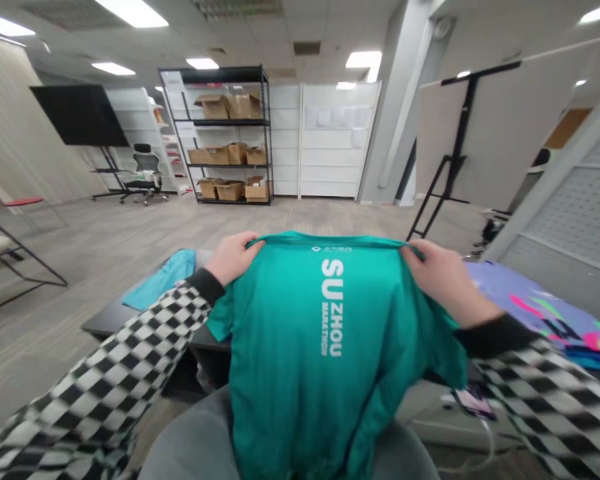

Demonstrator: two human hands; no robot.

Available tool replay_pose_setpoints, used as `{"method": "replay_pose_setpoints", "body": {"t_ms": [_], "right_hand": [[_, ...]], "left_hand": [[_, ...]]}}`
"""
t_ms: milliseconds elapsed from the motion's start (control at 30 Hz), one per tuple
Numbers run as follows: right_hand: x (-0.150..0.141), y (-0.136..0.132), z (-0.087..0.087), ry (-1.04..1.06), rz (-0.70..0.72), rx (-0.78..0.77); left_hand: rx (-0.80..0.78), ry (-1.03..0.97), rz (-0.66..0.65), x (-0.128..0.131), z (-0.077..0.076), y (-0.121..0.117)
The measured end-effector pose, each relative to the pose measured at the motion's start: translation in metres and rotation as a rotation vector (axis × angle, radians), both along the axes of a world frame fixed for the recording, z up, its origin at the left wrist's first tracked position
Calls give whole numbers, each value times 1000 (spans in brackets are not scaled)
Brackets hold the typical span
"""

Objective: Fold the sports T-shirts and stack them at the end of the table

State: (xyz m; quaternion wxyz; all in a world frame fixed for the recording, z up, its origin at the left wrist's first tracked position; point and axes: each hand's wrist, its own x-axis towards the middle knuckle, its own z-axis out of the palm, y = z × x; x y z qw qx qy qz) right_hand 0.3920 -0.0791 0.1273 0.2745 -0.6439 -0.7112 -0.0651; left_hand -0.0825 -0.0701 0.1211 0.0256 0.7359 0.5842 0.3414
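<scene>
While both hands grip it at the neckline, the teal T-shirt hangs between them, printed "SUZHOU MARATHON", long axis running from collar down toward the person's body. Left to right: light-blue cloth on the dark table, left of the shirt; left hand clamped on the collar's left end, fingers curled over it; right hand clamped on the right end, well apart from the left; purple printed garment just past it, phone below.
</scene>
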Motion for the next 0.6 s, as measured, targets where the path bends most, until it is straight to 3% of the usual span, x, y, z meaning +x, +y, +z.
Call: {"method": "replay_pose_setpoints", "body": {"t_ms": [67,133,233,333,433,600], "right_hand": [[-29,45,-21,-106,-12,-192],[-51,69,-61,-141,-41,-214],[-68,75,-131,-148,76,-301],[-70,76,-175,-203,174,-442],[-61,94,-183,-212,174,-467],[-44,134,-189,-131,191,-404]], "left_hand": [[-127,128,97,25,-29,48],[-181,217,218,53,-68,71],[-278,280,63,84,-130,75],[-389,337,-89,90,-168,71],[-429,366,-68,81,-174,80],[-467,390,-53,79,-159,104]]}}
